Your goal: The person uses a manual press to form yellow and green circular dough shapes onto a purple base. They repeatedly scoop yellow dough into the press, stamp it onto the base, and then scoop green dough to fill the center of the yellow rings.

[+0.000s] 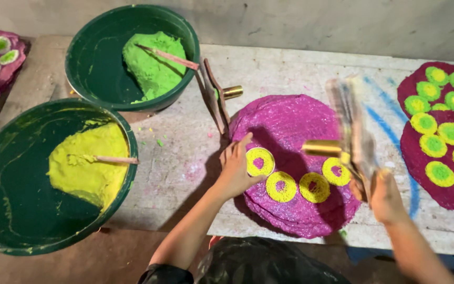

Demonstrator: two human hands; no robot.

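Working at a pale, paint-streaked stone slab (269, 68), a person decorates a round magenta mat of coarse, glittery grain (290, 126) with rings of yellow powder. The largest things in view stand to the left: a dark green plastic tub holding a mound of yellow paste (6, 200) with a wooden stick sunk in it, and behind it a second green tub of lime-green paste (93, 58), also with a stick. At the far right lie two finished dark-red mats (413, 150), crowded with yellow rings filled in green; more finished pieces show at the left edge.

On the magenta mat, four yellow rings (281, 185) sit in a curved row along the near edge, their centres showing magenta, with no green fill. Most of the mat's surface is bare, so the work looks barely begun by comparison with the red mats.

The left hand (235, 168) rests on the mat's left edge, fingers loosely spread and flat beside the first ring, holding nothing. The right hand (384, 197) is closed around the handle of a hinged wooden press with a brass cylinder (324, 148), blurred, raised just above the fourth ring. A second such press (216, 97) leans against the green-paste tub.
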